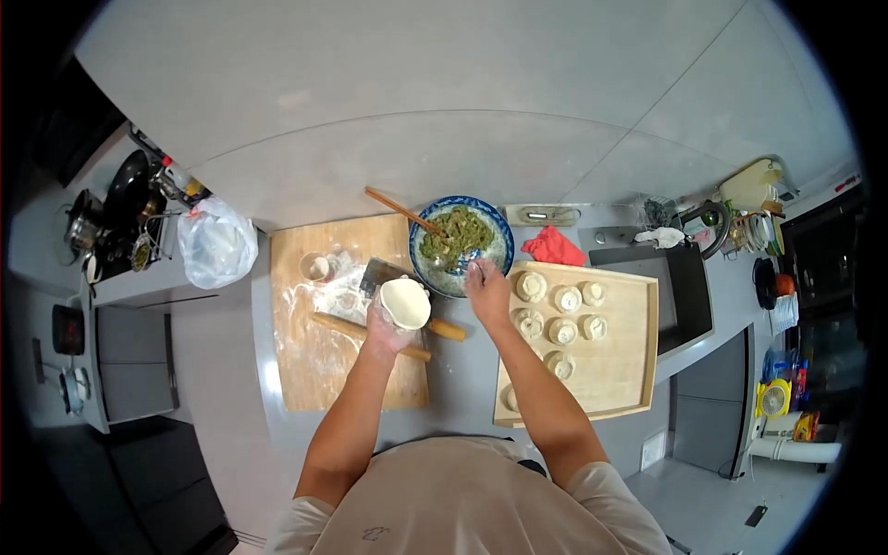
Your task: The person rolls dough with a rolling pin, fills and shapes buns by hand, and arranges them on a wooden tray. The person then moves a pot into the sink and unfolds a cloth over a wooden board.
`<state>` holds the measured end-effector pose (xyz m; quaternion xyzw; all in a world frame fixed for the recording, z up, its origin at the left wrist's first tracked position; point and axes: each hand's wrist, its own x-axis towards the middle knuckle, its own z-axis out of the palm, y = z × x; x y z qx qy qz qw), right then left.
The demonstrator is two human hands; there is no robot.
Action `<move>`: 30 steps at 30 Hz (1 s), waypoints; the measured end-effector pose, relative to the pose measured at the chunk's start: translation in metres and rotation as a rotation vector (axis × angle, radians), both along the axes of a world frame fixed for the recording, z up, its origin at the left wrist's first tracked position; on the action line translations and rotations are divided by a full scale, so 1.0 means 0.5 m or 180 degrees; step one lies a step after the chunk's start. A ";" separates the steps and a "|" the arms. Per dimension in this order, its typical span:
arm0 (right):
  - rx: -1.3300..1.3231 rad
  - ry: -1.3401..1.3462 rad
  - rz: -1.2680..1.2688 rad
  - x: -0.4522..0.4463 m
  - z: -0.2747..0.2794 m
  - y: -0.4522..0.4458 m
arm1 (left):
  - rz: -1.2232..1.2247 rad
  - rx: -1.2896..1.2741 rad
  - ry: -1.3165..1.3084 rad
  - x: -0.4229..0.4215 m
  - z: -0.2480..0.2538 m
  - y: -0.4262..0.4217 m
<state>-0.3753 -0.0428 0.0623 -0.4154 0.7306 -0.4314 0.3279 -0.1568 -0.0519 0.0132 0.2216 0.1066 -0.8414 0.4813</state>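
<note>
My left hand (387, 331) cups a round, flat dough wrapper (405, 303) above the right side of the floured board. Over the near right rim of a blue-patterned bowl (419, 250) is my right hand (488, 287), its fingers pinched together. What those fingers hold, if anything, I cannot make out. Chopped green filling (458, 234) lies in the bowl, with wooden chopsticks (400, 209) leaning out at the upper left. A rolling pin (338, 325) passes beneath my left wrist. Partly hidden under the wrapper is a dark metal blade (377, 271); a wooden handle (448, 330) shows beyond it.
The wooden board (301, 384) carries flour and a small cup-like piece (316, 267). At right, a wooden tray (624, 370) bears several round filled buns (562, 330). Behind it lie a red cloth (554, 246) and a sink (680, 301). A white plastic bag (216, 242) stands left.
</note>
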 end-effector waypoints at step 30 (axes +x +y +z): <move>-0.1009 0.2798 0.1016 -0.019 -0.013 0.008 | -0.0191 0.0350 -0.0796 0.014 -0.012 -0.068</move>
